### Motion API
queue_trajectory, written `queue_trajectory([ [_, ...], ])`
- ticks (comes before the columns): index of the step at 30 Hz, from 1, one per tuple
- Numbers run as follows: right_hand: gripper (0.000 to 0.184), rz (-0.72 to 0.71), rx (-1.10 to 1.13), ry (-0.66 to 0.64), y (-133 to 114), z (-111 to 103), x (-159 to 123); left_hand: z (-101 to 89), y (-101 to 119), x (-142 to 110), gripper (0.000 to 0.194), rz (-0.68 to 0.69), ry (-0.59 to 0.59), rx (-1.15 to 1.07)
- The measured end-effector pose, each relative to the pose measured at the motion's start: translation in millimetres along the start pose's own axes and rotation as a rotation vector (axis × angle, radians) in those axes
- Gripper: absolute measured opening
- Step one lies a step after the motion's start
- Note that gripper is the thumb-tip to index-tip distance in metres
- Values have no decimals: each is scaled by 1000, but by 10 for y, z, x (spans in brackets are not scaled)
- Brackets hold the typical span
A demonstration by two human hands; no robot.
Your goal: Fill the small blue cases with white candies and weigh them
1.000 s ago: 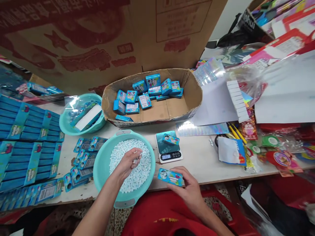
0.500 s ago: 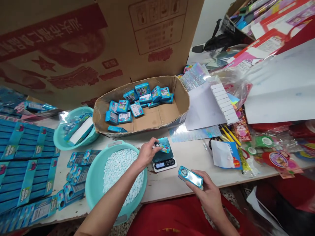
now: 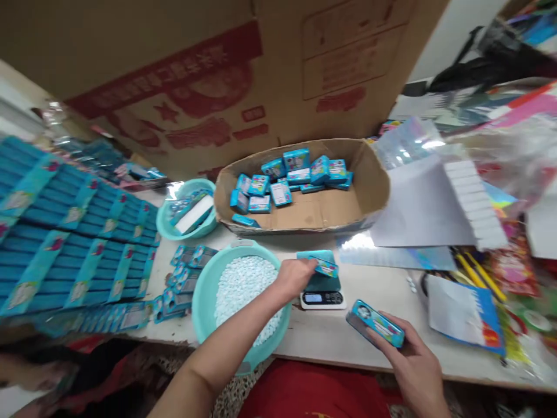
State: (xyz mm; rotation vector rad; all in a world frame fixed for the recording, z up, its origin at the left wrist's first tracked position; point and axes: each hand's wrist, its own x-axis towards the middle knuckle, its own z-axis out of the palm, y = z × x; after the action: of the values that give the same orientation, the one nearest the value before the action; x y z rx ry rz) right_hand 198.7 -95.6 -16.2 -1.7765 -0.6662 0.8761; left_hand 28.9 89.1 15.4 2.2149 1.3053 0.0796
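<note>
A small blue printed candy box (image 3: pixel 327 267) is pinched in my left hand (image 3: pixel 296 277), over the plate of a digital kitchen scale (image 3: pixel 322 298). Whether that box rests on the plate or hovers above it, I cannot tell. To the right of the scale, my right hand (image 3: pixel 411 355) grips a longer blue box (image 3: pixel 378 323) with a round clear window at one end, tilted above the table. Beneath my left forearm stands a turquoise basin (image 3: pixel 204 302) with many pale blue-white candies (image 3: pixel 243 284).
Behind the scale, a cut-down cardboard box (image 3: pixel 304 229) holds several small blue boxes. A small turquoise bowl (image 3: pixel 167 229) and stacked blue cartons (image 3: pixel 100 249) stand left. Scissors, packets and shiny sheets (image 3: pixel 400 255) lie right. Another person's hand (image 3: pixel 39 374) shows blurred at lower left.
My view has swung left, so everything appears further right. The longer box in my right hand has turned, showing more of its printed face. My left hand still holds the small box by the scale.
</note>
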Motion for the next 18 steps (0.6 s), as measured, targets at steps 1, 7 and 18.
queue_trajectory([
  [1, 48, 3, -14, -11, -15, 45, 31, -42, -4, -12, 6, -4, -7, 36],
  [7, 49, -143, -24, -91, -114, 650, 362, -998, -524, -760, 8, -264, 463, -79],
  [18, 41, -600, -243, 17, -651, 913, 807, -1845, -2861, -1915, 22, -1077, 645, 238],
])
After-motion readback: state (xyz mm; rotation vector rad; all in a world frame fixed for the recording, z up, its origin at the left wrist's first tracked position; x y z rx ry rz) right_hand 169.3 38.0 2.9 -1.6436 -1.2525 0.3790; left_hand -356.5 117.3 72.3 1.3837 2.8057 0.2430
